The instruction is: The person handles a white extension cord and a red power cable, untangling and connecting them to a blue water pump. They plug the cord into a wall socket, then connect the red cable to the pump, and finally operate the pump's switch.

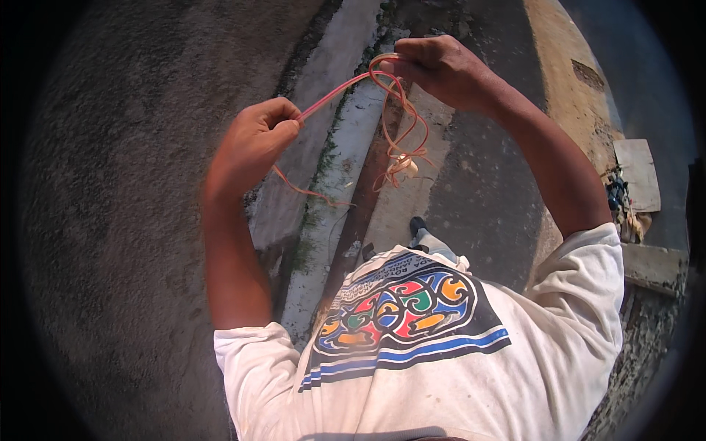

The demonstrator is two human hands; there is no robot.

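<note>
A thin, reddish-pink and tan cord (338,91) stretches between my two raised hands. My left hand (254,140) pinches it between thumb and fingers, and a loose tail of it droops below toward the middle. Higher and to the right, my right hand (445,70) is closed around the cord. Under the right hand, several loops dangle in a loose tangle. Among the lower loops hangs a small pale lump (401,165); whether it is a knot or something tied on cannot be made out.
I stand on a pavement beside a white kerb (360,140) with grass along it. Rough asphalt road (125,184) spreads on the left. At the right, a pale board (637,175) stands near a heap of debris (625,213) and a concrete block (653,266). My shoe (418,224) shows below.
</note>
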